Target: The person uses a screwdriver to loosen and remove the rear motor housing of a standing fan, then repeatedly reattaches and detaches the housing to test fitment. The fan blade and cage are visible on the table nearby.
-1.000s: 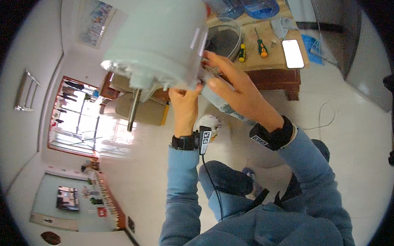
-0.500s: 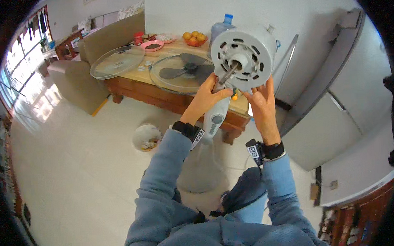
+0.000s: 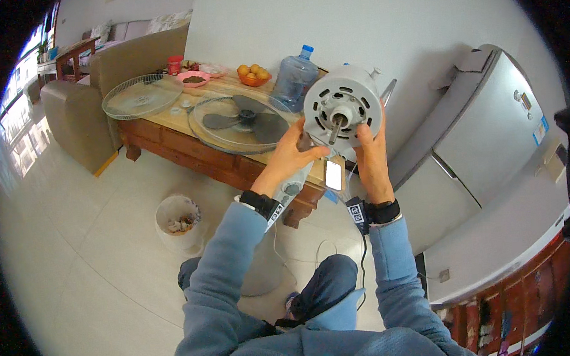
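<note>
A white fan motor housing point(image 3: 342, 95) faces me with a slotted front and a bare metal shaft point(image 3: 336, 130). My left hand point(image 3: 293, 153) is closed around the neck beneath the housing, above the grey stand column point(image 3: 292, 188) with its control knob. My right hand point(image 3: 371, 150) is wrapped on the housing's right side, its thumb on the front face near the shaft. Behind the housing, a dark three-bladed fan impeller point(image 3: 217, 120) and wire guards point(image 3: 136, 98) lie on the wooden table point(image 3: 158, 138). A lit phone point(image 3: 333, 174) is at the table's right end.
A water jug point(image 3: 291, 82), orange bowl of fruit point(image 3: 253, 79) and pink dish point(image 3: 192, 81) are on the table. A white bucket point(image 3: 178, 224) and loose cords lie on the floor. A beige sofa point(image 3: 76, 130) stands left, a grey refrigerator point(image 3: 465, 151) right.
My view swung round from over the housing to facing its front. Since half a second ago, my right thumb has moved up onto the front face, and the shaft now points more downward.
</note>
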Demonstrator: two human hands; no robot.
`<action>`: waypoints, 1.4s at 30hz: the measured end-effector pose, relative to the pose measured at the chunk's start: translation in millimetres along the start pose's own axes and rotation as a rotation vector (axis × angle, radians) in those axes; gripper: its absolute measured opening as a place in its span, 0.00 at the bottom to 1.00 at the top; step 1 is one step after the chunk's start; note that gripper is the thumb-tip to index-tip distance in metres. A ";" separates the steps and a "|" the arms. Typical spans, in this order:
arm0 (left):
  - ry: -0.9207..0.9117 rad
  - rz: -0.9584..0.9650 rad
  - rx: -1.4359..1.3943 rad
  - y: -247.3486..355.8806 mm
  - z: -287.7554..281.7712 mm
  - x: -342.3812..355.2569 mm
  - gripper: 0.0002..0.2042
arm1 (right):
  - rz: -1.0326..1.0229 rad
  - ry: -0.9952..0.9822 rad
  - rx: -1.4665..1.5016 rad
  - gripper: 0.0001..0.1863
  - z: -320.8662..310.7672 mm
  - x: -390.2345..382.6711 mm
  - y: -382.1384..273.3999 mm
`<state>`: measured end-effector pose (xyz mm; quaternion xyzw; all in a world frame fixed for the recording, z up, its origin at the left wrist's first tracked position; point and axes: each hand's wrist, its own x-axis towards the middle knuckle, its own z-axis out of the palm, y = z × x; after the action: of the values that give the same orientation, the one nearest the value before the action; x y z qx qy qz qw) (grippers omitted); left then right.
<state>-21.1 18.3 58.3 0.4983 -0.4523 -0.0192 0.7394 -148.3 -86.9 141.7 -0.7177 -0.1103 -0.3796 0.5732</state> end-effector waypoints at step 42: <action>0.171 0.367 -0.089 -25.5 9.3 19.4 0.40 | -0.277 0.410 -0.487 0.42 -10.5 11.3 23.6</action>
<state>-5.3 -10.5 52.6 0.3743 -0.4696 0.1381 0.7876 -131.0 -107.1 132.4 -0.7203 0.0046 -0.6054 0.3386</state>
